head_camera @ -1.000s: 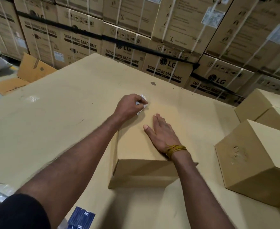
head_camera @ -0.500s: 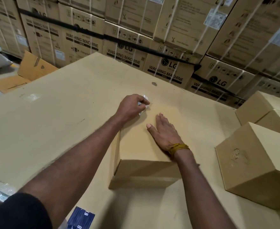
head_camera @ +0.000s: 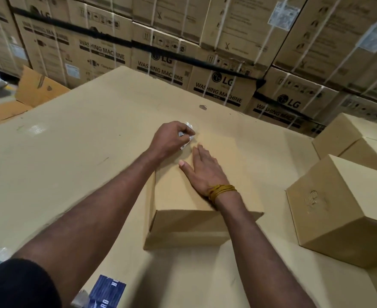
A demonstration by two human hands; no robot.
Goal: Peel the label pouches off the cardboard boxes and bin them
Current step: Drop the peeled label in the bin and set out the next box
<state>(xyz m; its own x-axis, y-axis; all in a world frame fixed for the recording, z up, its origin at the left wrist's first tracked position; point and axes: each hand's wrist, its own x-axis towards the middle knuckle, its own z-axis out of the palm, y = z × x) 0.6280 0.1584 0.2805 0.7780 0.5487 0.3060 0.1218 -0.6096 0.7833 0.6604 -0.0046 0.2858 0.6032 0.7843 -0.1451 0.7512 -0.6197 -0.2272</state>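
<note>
Both forearms reach forward over the cardboard surface (head_camera: 72, 165) to a closed box (head_camera: 183, 225) lying on it; the right hand (head_camera: 203, 172), a yellow band (head_camera: 222, 191) at its wrist, lies palm down on the box top with fingers (head_camera: 199, 152) straight and close together. Just beyond, at the box's far left corner, the left hand (head_camera: 169, 138) is curled, its fingers clamped on a crumpled clear pouch (head_camera: 188, 135). More closed boxes (head_camera: 343, 218) sit to the right, and stacked washing-machine cartons (head_camera: 218, 85) stand behind.
</note>
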